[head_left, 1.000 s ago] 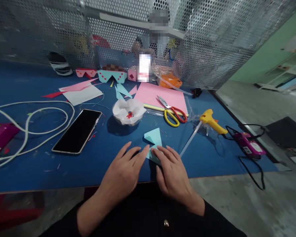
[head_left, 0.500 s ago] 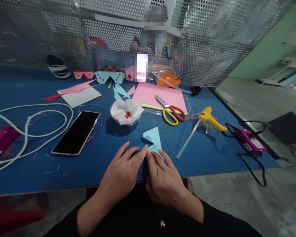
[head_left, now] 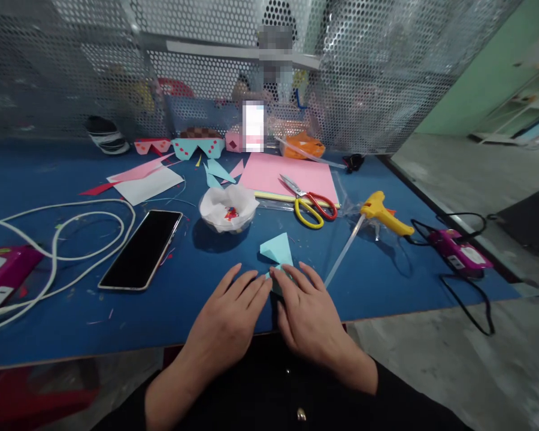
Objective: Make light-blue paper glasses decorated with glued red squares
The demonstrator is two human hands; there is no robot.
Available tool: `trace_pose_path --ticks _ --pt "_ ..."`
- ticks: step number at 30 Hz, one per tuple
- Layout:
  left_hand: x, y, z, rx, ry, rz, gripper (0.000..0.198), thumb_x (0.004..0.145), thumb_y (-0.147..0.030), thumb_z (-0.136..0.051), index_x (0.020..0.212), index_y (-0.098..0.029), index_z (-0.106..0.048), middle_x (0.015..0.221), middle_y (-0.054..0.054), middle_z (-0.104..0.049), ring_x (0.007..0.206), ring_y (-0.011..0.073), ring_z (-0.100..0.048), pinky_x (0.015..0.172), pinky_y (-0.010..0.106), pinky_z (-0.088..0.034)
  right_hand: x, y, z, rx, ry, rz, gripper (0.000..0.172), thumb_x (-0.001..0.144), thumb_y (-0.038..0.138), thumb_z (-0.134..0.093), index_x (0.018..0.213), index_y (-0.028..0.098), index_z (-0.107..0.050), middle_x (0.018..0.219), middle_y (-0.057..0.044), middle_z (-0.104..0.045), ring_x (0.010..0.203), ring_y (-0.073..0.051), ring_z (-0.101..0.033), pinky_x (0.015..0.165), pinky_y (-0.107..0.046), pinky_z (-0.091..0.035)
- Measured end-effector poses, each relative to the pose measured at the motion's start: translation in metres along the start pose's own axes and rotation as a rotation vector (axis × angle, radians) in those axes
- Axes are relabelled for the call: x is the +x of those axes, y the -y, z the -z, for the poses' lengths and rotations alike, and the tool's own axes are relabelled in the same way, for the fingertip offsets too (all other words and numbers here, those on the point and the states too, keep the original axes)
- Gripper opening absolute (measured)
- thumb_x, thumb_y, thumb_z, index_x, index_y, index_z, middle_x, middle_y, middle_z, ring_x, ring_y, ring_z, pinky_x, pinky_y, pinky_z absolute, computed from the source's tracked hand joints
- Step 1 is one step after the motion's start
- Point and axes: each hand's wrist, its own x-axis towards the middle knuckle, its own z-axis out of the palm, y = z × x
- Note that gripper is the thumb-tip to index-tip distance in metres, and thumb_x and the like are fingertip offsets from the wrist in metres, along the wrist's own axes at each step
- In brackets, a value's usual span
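A folded light blue paper piece [head_left: 279, 248] lies near the front edge of the blue table, its lower part under my fingertips. My left hand [head_left: 233, 311] rests palm down with its fingers a little apart, the index fingertip at the paper's lower left. Over the lower right of the paper lies my right hand [head_left: 308, 311], palm down, fingers spread and thumb out to the side. Neither hand grips the paper. Beyond it are a bowl [head_left: 228, 209] lined with white paper and a pair of scissors [head_left: 308, 200] with red and yellow handles.
To the left lie a black phone [head_left: 142, 250] and a looped white cable [head_left: 54, 257]. A yellow glue gun [head_left: 381, 215] and a purple power strip [head_left: 460, 250] are on the right. Pink sheets [head_left: 291, 176] and paper glasses [head_left: 198, 147] sit farther back, before a perforated panel.
My right hand has opened out, its thumb and fingers spreading and shifting slightly right. My left hand still rests at the paper's lower left. The whole view has shifted slightly.
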Motion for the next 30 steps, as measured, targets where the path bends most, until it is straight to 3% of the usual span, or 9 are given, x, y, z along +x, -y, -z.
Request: trace_pose_path --ticks 6,12,15,22,26,30 --pt "0.0 0.002 0.0 0.0 0.026 -0.017 0.041 0.095 -0.01 -0.039 0.128 -0.006 -0.063 0.124 0.013 -0.071 0.117 0.0299 -0.06 0.112 0.052 -0.037 -0.003 0.005 -0.007 -0.123 -0.052 -0.01 0.046 0.093 0.017 -0.046 0.133 -0.005 -0.054 0.132 -0.021 -0.066 0.124 -0.034 -0.057 0.111 -0.05 -0.035" --pt "0.001 0.002 0.0 -0.002 0.019 -0.028 0.041 0.093 -0.008 -0.041 0.126 -0.004 -0.064 0.124 0.015 -0.071 0.117 0.0312 -0.06 0.111 0.054 -0.038 -0.003 0.004 -0.004 -0.123 -0.022 -0.056 0.048 0.094 0.021 -0.045 0.133 -0.004 -0.054 0.131 -0.02 -0.067 0.124 -0.034 -0.058 0.112 -0.053 -0.033" --pt "0.001 0.001 0.0 0.001 0.029 -0.029 0.04 0.092 -0.007 -0.043 0.126 -0.004 -0.064 0.125 0.014 -0.071 0.117 0.0313 -0.059 0.112 0.054 -0.037 -0.004 0.003 -0.003 -0.117 -0.016 0.007 0.049 0.093 0.019 -0.045 0.133 -0.008 -0.053 0.134 -0.022 -0.065 0.128 -0.034 -0.055 0.114 -0.051 -0.032" --pt "0.003 0.0 -0.001 0.029 0.032 -0.054 0.04 0.092 -0.007 -0.042 0.125 -0.002 -0.064 0.122 0.014 -0.072 0.114 0.0327 -0.06 0.111 0.056 -0.037 -0.007 -0.003 0.001 0.003 -0.037 -0.032 0.045 0.093 0.017 -0.043 0.133 -0.002 -0.053 0.131 -0.016 -0.067 0.128 -0.03 -0.055 0.116 -0.048 -0.03" --pt "-0.001 0.0 -0.001 0.013 0.01 -0.021 0.039 0.093 -0.008 -0.045 0.127 -0.006 -0.064 0.125 0.011 -0.072 0.114 0.031 -0.061 0.113 0.055 -0.033 -0.012 -0.007 0.005 0.105 -0.142 -0.062 0.04 0.093 0.016 -0.043 0.129 0.004 -0.055 0.125 -0.012 -0.071 0.125 -0.028 -0.057 0.115 -0.049 -0.032" --pt "-0.004 -0.001 -0.002 0.038 -0.025 -0.024 0.039 0.092 -0.006 -0.045 0.125 -0.005 -0.065 0.127 0.011 -0.072 0.114 0.0316 -0.062 0.114 0.055 -0.032 -0.013 -0.006 0.007 0.122 -0.131 -0.004 0.041 0.092 0.014 -0.044 0.13 0.004 -0.054 0.125 -0.011 -0.071 0.125 -0.029 -0.056 0.114 -0.048 -0.035"
